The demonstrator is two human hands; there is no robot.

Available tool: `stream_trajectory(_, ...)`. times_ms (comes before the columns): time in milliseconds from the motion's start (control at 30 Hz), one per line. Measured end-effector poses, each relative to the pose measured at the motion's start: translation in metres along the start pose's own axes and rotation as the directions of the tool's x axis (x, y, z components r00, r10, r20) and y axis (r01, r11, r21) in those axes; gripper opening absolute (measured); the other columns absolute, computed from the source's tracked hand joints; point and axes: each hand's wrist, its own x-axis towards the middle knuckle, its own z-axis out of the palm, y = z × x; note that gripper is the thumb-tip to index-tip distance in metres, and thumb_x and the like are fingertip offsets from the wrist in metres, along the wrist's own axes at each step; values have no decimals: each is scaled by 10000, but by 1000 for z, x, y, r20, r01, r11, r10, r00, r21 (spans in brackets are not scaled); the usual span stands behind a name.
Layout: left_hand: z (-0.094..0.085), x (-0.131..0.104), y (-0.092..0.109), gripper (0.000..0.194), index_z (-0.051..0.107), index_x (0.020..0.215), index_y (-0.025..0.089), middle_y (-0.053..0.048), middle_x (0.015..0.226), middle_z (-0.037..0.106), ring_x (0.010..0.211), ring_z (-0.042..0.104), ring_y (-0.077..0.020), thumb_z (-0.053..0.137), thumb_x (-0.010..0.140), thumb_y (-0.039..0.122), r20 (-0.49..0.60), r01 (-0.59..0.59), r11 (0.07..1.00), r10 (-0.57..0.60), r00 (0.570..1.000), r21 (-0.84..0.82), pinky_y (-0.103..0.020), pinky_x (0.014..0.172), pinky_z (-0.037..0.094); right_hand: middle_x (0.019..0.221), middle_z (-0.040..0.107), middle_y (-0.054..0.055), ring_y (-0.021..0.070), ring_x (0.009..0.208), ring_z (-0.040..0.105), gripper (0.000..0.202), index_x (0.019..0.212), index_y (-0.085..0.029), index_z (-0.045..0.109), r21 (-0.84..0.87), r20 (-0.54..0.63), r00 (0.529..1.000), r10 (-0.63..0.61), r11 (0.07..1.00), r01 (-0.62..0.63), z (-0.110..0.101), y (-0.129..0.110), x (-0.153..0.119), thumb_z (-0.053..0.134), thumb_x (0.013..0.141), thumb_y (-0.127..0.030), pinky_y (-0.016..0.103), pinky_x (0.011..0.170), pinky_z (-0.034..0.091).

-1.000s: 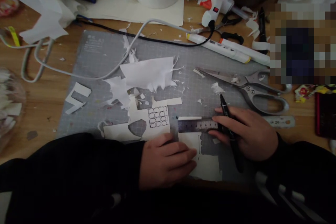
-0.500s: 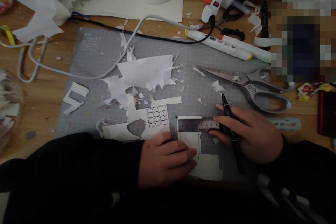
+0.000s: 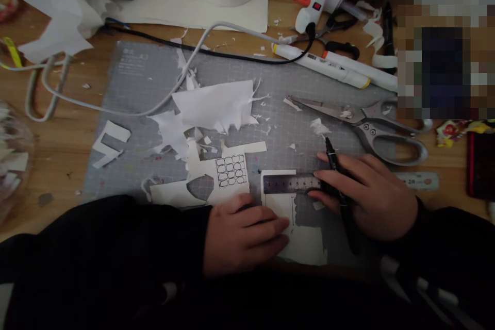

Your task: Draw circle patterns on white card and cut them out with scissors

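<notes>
My right hand (image 3: 365, 193) holds a black pen (image 3: 333, 157), tip pointing up and away, and its fingers also rest on a metal ruler (image 3: 286, 184). The ruler lies across the upper part of a white paper piece (image 3: 280, 209) with thin drawn lines and a scalloped edge. My left hand (image 3: 247, 234) lies on that paper's lower left, fingers spread a little and holding nothing. Left of the ruler is a paper piece with a grid of drawn ovals (image 3: 231, 170). My right palm hides the middle of the ruler.
Torn paper (image 3: 216, 105) lies on the grey cutting mat (image 3: 131, 77). Large scissors (image 3: 367, 118) are beyond my right hand. White markers (image 3: 328, 68), a glue gun (image 3: 313, 7) and its black cord lie farther back. A grey cable (image 3: 147, 112) crosses the mat.
The ruler has shifted very slightly to the right on the paper. Both hands stay in nearly the same place, and the whole view has moved a little.
</notes>
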Motion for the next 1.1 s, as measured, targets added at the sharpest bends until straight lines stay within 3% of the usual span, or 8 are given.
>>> stream_trajectory(833,-1,0,0,198,677,936,251,96,1004,731,908,598,-85,491,950,186,-6,-7,1000,7,1000,-4,-303,778,384,960,681,111,235,809,577,147,902,-195,668,-47,25,1000,-8,999,9,3,-2,-2,618,839,-319,359,638,472)
stream_trajectory(967,-1,-1,0,180,666,988,247,89,1042,723,926,602,-90,507,941,179,56,-3,1000,3,998,-1,-306,790,393,972,681,105,227,812,575,145,907,-197,658,-54,19,1000,-7,998,8,3,-3,-2,613,845,-320,347,636,469)
stream_trajectory(1100,-4,-2,-4,203,645,1033,239,46,1088,712,1005,594,-128,470,954,176,-23,28,999,-29,999,-20,-331,840,395,963,682,111,218,790,568,125,894,-191,659,-50,13,1000,-12,999,13,3,-3,-2,623,838,-297,344,641,464)
